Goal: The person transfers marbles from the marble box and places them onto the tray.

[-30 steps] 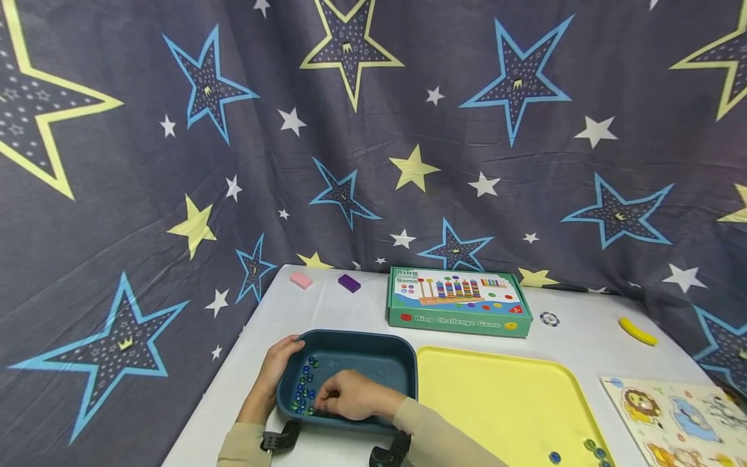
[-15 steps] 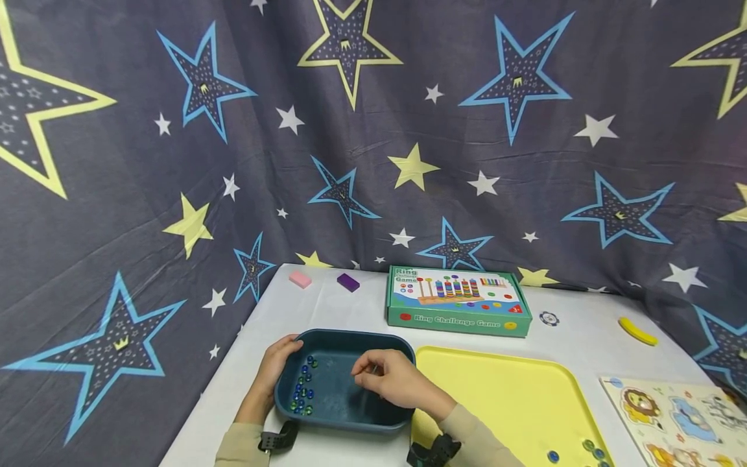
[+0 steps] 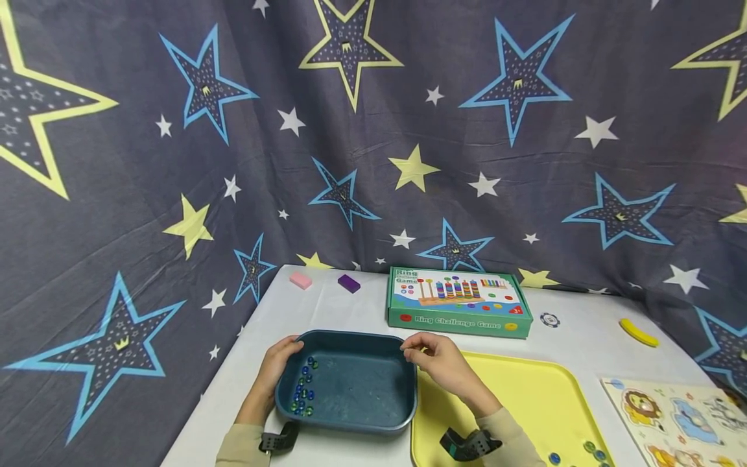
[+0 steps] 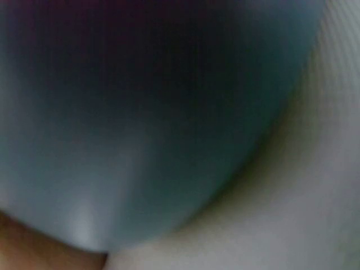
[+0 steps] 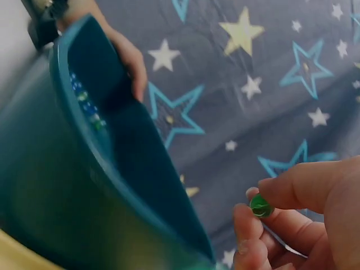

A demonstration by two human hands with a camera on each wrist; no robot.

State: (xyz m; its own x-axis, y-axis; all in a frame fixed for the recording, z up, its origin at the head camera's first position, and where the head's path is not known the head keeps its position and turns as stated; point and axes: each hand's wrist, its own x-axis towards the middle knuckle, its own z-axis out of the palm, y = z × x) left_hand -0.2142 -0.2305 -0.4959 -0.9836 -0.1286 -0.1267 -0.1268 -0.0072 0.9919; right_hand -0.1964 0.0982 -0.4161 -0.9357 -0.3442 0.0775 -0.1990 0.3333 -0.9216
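The left hand [image 3: 274,370] grips one end of a dark teal tub [image 3: 364,383] by its rim. Inside, blue and green glass marbles [image 3: 304,393] gather at the end nearest that hand. The right hand [image 3: 446,367] pinches a green marble [image 5: 261,206] near the tub's opposite rim. Below the right hand lies a yellow tray [image 3: 516,384]; a few other marbles [image 3: 590,446] sit in it, right of the right forearm.

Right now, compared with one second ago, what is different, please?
The right hand has moved rightward, from the marbles at the left end of the blue-green bin to its right end. It pinches a green marble; when it was picked up, I cannot tell. The left hand still holds the bin's left end; the bin and yellow tray stayed.
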